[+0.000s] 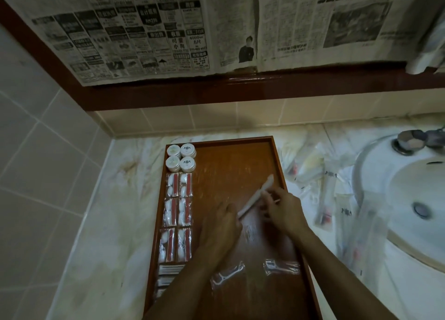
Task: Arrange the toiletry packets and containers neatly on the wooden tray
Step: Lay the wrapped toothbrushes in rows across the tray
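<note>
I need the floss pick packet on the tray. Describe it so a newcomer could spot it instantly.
Start at the wooden tray on the marble counter, left of the sink. Look at its near end, below the two hands. The floss pick packet lies tilted there in clear wrap. Unlike the packet beside it, it shows a white Y-shaped pick and no red.

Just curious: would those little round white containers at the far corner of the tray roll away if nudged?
Probably not. The round containers sit flat, apparently stacked in pairs, so they would likely slide. The stacks might topple. They look small, so probably light.
</note>
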